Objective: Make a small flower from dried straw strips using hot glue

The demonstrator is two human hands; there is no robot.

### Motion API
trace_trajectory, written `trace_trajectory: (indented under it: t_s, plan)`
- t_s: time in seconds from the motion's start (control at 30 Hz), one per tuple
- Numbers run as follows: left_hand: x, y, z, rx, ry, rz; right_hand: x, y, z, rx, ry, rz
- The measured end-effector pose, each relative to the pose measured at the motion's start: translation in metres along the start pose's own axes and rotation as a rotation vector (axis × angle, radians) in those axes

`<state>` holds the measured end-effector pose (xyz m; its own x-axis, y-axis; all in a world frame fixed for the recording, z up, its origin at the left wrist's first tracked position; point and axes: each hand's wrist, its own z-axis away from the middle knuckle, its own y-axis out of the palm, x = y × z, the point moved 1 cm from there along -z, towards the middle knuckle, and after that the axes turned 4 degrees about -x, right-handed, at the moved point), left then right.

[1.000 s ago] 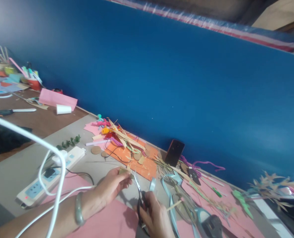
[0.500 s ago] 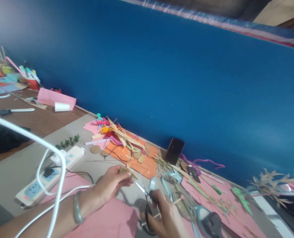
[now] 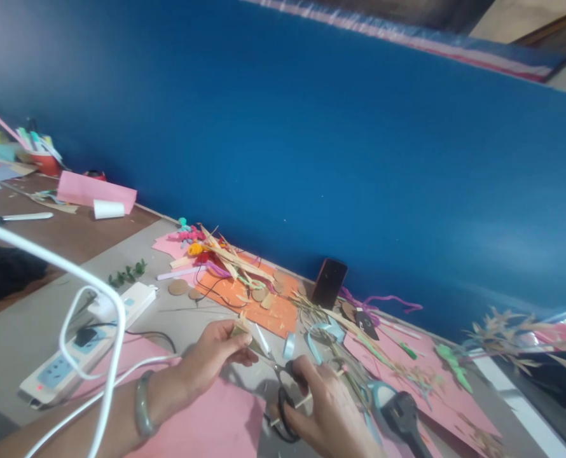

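My left hand [image 3: 207,362] pinches a small tan leaf strip [image 3: 241,331] above the grey table, a green bangle on its wrist. My right hand [image 3: 325,413] grips black-handled scissors [image 3: 276,381]. The blades are spread apart and reach up-left to the strip at my left fingertips. A thin stick also lies under my right fingers. Pink paper [image 3: 216,423] sits beneath both hands.
A white power strip [image 3: 87,340] and thick white cable [image 3: 106,356] lie at left. Orange paper [image 3: 259,308] with dried leaves, a dark phone [image 3: 329,283] propped on the blue board, a light blue ribbon [image 3: 324,334] and a black glue gun [image 3: 402,416] lie around.
My right hand has swung to the right and the scissor blades have opened wider toward the strip. The view has shifted slightly, while my left hand has kept its pinch.
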<state>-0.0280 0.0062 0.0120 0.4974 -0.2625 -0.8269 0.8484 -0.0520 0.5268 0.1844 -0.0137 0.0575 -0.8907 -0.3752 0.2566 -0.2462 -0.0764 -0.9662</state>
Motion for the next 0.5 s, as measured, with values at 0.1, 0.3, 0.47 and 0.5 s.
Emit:
trace_trajectory:
  t_s: [0.1,0.3,0.47,0.5]
  plan:
    - [0.000,-0.001,0.000,-0.028,0.006,-0.005,-0.002,-0.001,-0.001,0.063,0.000,-0.094]
    - [0.004,-0.007,-0.008,-0.125,0.025,-0.020,-0.025,-0.005,-0.003,-0.160,-0.026,0.003]
    - [0.006,-0.008,-0.009,-0.118,0.032,-0.034,-0.030,-0.006,0.003,-0.188,-0.016,0.020]
    - [0.006,-0.008,-0.009,-0.119,0.029,-0.035,-0.027,-0.005,0.005,-0.159,-0.021,0.004]
